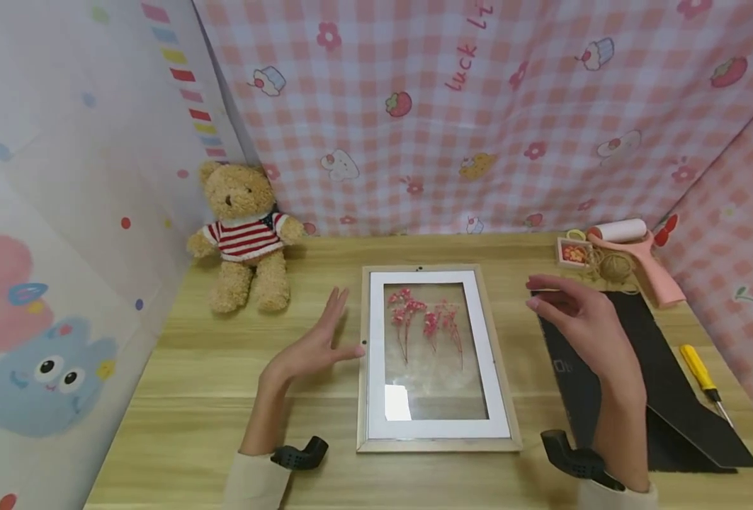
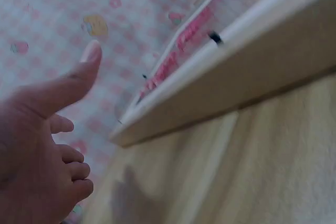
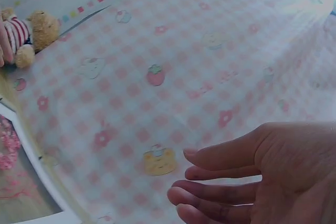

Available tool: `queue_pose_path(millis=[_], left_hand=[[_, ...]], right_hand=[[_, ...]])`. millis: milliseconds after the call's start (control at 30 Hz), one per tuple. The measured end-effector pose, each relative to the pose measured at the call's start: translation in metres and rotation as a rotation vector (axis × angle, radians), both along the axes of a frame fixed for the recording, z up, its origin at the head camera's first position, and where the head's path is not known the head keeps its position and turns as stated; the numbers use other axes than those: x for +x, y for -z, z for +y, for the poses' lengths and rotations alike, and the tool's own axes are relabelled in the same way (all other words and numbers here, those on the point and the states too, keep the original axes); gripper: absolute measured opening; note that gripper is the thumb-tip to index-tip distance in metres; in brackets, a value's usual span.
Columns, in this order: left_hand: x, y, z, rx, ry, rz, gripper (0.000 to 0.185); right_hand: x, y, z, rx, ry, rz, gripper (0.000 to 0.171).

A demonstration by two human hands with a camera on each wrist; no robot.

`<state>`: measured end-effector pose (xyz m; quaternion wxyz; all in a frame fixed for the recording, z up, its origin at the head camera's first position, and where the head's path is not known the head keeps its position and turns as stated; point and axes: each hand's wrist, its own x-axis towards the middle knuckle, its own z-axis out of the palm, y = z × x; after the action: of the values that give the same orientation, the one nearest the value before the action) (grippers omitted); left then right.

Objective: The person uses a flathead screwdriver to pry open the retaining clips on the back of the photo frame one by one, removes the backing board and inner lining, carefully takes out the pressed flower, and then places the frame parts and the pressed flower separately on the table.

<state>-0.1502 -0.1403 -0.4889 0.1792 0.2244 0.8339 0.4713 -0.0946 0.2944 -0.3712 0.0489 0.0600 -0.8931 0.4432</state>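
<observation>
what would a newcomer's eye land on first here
Most likely the pale wooden frame with pink flower sprigs inside its white border, lying on the table between the left hand and the right hand. Next, perhaps, the teddy bear in a striped top at the back left, then the yellow-handled screwdriver at the far right.

At four o'clock in the head view, the right hand (image 1: 581, 322) and forearm (image 1: 621, 425) hide part of the black backing board (image 1: 663, 386), whose pale mark (image 1: 562, 366) is too small to read. In the left wrist view, the picture frame (image 2: 262, 59) runs off at two o'clock, its pressed flowers (image 2: 190, 32) blurred. The right wrist view cuts off the teddy bear (image 3: 44, 27) at ten o'clock, the picture frame at eight.
</observation>
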Motion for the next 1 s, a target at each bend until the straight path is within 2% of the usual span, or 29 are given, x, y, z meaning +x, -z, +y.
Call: queue_pose_path(millis=[133, 200, 267, 433, 467, 567, 700, 867, 1000], left_hand=[[-0.016, 0.043, -0.012, 0.018, 0.032, 0.011, 0.123], [-0.017, 0.051, -0.014, 0.011, 0.033, 0.008, 0.124], [-0.013, 0.042, -0.013, 0.004, 0.029, -0.011, 0.125], [0.002, 0.006, -0.006, -0.052, 0.023, -0.088, 0.121], [0.004, 0.005, -0.006, -0.069, 0.027, -0.085, 0.119], [0.005, 0.007, -0.005, -0.119, 0.029, -0.063, 0.115], [0.003, 0.017, -0.006, -0.115, 0.018, -0.035, 0.116], [0.001, 0.016, -0.003, -0.114, 0.024, -0.031, 0.117], [0.0, 0.015, -0.001, -0.109, 0.025, -0.027, 0.117]], right_hand=[[-0.008, 0.013, 0.0, -0.001, -0.004, -0.057, 0.043], [-0.015, 0.024, 0.0, 0.01, -0.008, -0.086, 0.043], [-0.022, 0.036, -0.001, 0.024, -0.017, -0.122, 0.043], [-0.039, 0.063, -0.011, 0.065, -0.04, -0.198, 0.041], [-0.041, 0.066, -0.014, 0.07, -0.041, -0.206, 0.04], [-0.044, 0.071, -0.031, 0.086, -0.047, -0.228, 0.038], [-0.046, 0.072, -0.06, 0.145, -0.078, -0.251, 0.031], [-0.044, 0.077, -0.083, 0.284, -0.059, -0.333, 0.02], [-0.042, 0.078, -0.092, 0.361, -0.03, -0.383, 0.018]])
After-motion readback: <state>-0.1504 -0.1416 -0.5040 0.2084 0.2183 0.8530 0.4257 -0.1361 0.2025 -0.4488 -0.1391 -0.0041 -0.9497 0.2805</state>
